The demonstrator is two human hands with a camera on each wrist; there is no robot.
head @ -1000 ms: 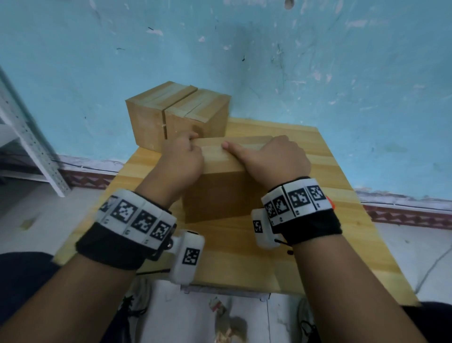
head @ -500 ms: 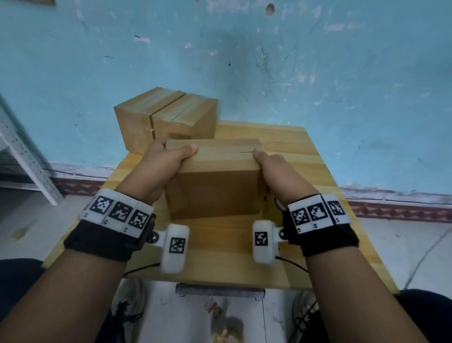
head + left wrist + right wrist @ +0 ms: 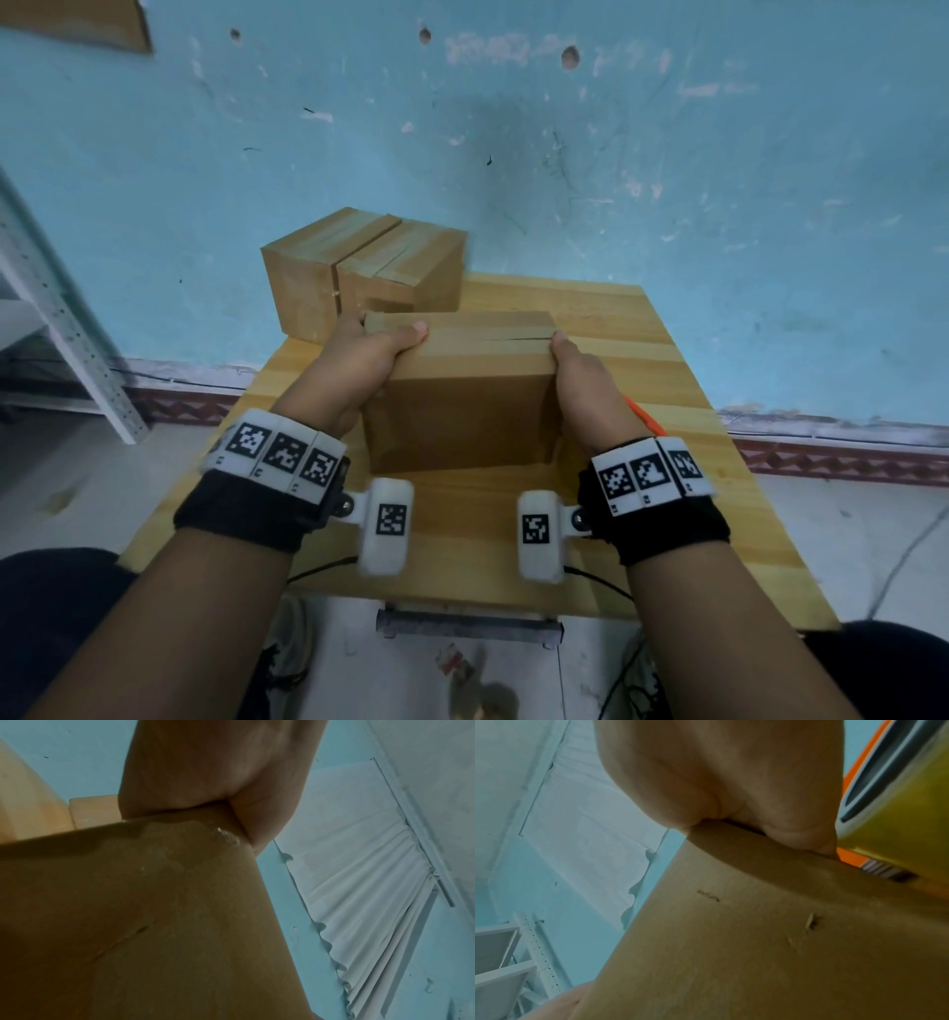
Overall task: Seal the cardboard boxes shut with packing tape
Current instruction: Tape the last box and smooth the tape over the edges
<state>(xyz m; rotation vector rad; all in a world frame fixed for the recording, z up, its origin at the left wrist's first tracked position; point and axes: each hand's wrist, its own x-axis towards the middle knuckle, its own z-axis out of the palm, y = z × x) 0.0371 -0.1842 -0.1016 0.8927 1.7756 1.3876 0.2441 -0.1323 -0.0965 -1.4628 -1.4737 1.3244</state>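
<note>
A closed cardboard box point(image 3: 462, 406) stands in the middle of the wooden table point(image 3: 462, 555), its top seam point(image 3: 513, 339) showing as a thin slit. My left hand point(image 3: 369, 360) grips its left side, thumb lying over the top edge. On the opposite side my right hand point(image 3: 585, 380) holds the box, thumb tip at the seam's end. The left wrist view shows the palm pressed to the box wall point(image 3: 154, 923); the right wrist view shows the same on the other wall point(image 3: 757, 943). An orange tape dispenser point(image 3: 898, 780) lies just right of the right hand, mostly hidden in the head view point(image 3: 642, 413).
Two more cardboard boxes point(image 3: 303, 277) point(image 3: 411, 267) stand side by side at the table's back left corner, close behind the held box. A blue wall point(image 3: 667, 180) rises directly behind the table. A white metal shelf frame point(image 3: 61, 329) stands to the left.
Both hands slid off the top of the box, outward to its left and right sides, and took hold there. The box sits slightly nearer to me.
</note>
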